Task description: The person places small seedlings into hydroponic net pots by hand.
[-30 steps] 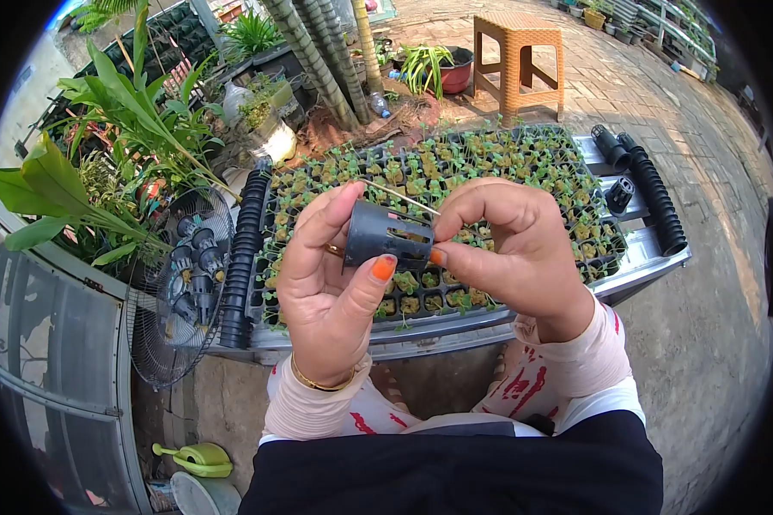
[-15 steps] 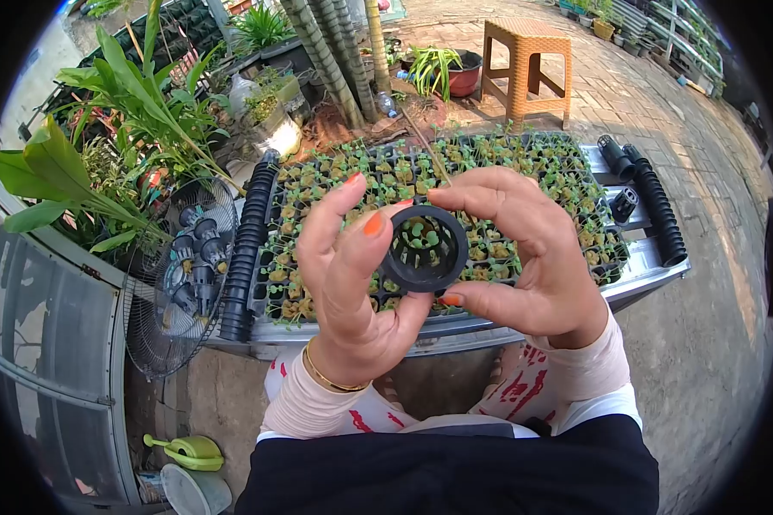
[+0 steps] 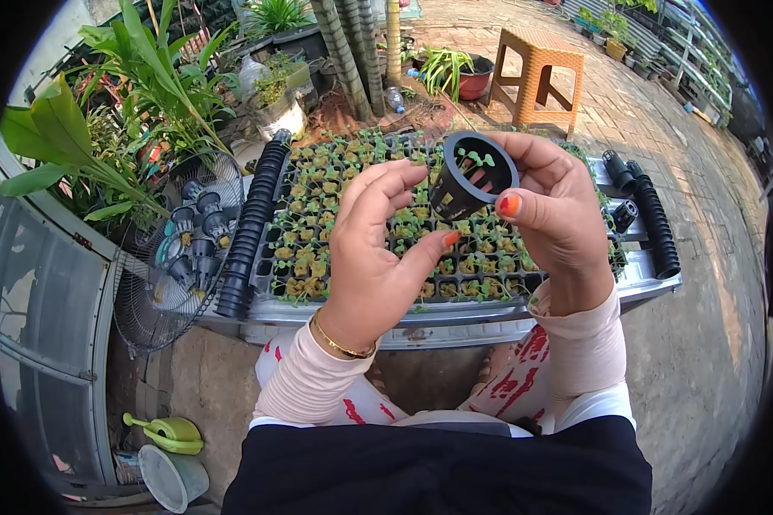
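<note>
The left hand [image 3: 374,257] pinches the base of the black net pot [image 3: 471,178] and the right hand [image 3: 563,215] grips its rim, above the seedling tray [image 3: 318,215]. A light grip is better (the slotted wall looks thin). Half a second ago the pot was lower, with its mouth facing the camera.

Pale pink sleeves [image 3: 311,388], gold bracelet [image 3: 339,347], orange-painted nails [image 3: 508,204], dark top [image 3: 438,468]

Bright daylight, soft short shadows; strong fisheye bending, black vignette at corners; centre sharp, no blur.
</note>
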Tool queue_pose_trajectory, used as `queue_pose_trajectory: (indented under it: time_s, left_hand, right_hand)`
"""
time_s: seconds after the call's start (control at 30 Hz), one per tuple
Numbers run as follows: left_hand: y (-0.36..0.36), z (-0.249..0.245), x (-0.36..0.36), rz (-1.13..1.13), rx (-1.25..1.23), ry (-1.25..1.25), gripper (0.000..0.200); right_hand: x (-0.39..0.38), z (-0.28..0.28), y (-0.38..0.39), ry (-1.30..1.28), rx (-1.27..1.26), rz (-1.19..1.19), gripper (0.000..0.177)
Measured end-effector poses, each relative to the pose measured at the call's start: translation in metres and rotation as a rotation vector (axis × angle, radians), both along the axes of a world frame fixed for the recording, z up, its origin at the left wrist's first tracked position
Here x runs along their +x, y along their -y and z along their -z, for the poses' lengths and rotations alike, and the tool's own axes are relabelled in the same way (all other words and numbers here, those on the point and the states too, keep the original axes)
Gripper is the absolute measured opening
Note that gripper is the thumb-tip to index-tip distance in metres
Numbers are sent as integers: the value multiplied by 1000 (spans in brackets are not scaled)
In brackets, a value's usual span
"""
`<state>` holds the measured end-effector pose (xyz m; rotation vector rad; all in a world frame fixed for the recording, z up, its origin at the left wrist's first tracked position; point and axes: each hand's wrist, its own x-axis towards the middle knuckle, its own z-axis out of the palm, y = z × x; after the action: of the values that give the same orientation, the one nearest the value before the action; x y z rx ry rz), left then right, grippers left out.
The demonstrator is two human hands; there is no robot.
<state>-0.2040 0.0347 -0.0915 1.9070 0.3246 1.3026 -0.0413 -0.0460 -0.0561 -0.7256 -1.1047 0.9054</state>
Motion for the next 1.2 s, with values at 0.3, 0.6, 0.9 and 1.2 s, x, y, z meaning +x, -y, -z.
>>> queue_pose_trajectory:
  time_s: [0.3,0.6,0.9,1.2]
  left_hand:
    - [-7,5,-6,-126,10,-7,26]
    - [-10,5,-8,-119,39,5,24]
    - [-11,1,-13,-75,-95,22,30]
    - [-11,-46,-40,227,-180,152,50]
  right_hand:
    - [-7,2,-8,-48,5,-14,54]
    - [-11,1,-10,-57,-35,-5,53]
    - [-17,-11,-11,-29,-59,-11,55]
    - [-40,-43,-32,230,-60,-28,50]
